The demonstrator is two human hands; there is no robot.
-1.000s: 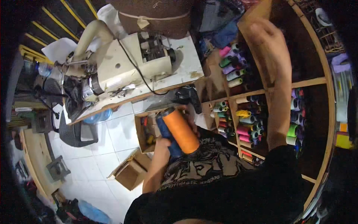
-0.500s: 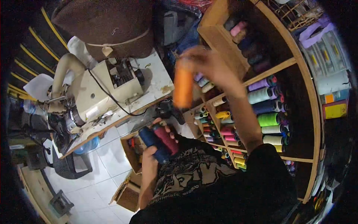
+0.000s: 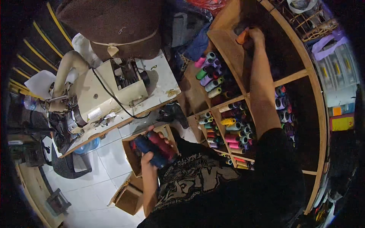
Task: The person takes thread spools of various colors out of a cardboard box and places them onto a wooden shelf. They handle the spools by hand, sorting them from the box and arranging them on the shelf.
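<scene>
My right hand point(image 3: 254, 38) reaches up into a top compartment of the wooden shelf point(image 3: 300, 78) and grips an orange thread cone point(image 3: 242, 37), mostly hidden in the dark recess. My left hand point(image 3: 149, 155) is held against my chest and clasps a blue thread cone point(image 3: 150, 151) and a dark red thread cone point(image 3: 161, 145) together. They hover just above an open cardboard box point(image 3: 133, 159) on the floor.
The shelf's lower compartments hold several coloured thread cones point(image 3: 228, 129). A cream industrial sewing machine point(image 3: 102, 91) sits on a white table to my left. A second small cardboard box point(image 3: 127, 197) lies on the white tiled floor. A brown covered bundle point(image 3: 114, 26) stands behind the machine.
My right hand took the orange cone from my chest and carried it up into the top shelf compartment. My left hand kept the blue and red cones.
</scene>
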